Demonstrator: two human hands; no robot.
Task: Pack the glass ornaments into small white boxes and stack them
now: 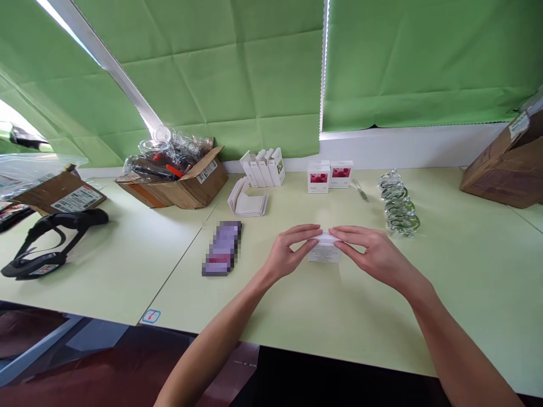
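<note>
On the far left, a black headset (55,270) is lying on the tabletop (373,339). Next, a phone (223,249) is resting flat. The left forearm is slanting up from the bottom edge, and the left hand (292,249) is pointing inward, its fingers stretching close together along the top of a small white box (324,253), its thumb bending beneath them. The white box is standing between the hands, near the middle of the tabletop, and both are holding it in a narrow fingertip pinch. The right hand (367,249) is mirroring that pose, its forearm reaching in from the lower right. Further right, clear, shiny pieces (399,206) are sitting in a row.
</note>
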